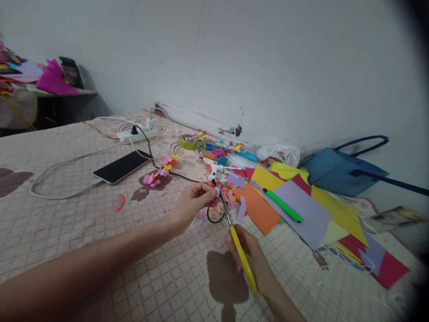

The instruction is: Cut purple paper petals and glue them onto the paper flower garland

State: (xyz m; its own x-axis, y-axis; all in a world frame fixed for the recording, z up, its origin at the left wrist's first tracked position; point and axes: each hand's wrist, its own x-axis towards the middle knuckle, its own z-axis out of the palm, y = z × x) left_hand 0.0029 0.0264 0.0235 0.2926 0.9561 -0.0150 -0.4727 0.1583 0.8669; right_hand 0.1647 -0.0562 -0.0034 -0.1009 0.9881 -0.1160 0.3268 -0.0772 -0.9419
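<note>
Between the thumb and fingers of my left hand [196, 200] is a small piece of lilac paper [217, 192]. My right hand [248, 250] is closed round yellow-handled scissors [241, 257], whose metal blades point away from me and reach the paper's right side. Whether the blades are touching the paper I cannot tell. Beneath and beyond both hands lie many tiny coloured paper scraps [227, 196]. A white glue gun [214, 170] rests just past the fingertips, and a strip of lilac paper [241, 210] lies to the right of the blades.
Coloured paper sheets [264, 210] spread to the right, with a green marker [284, 205] on top. At the left a phone [122, 167] is cabled to a power strip [137, 133]. Paper flowers [161, 172] lie beyond my left hand. A blue bag [342, 170] sits by the wall.
</note>
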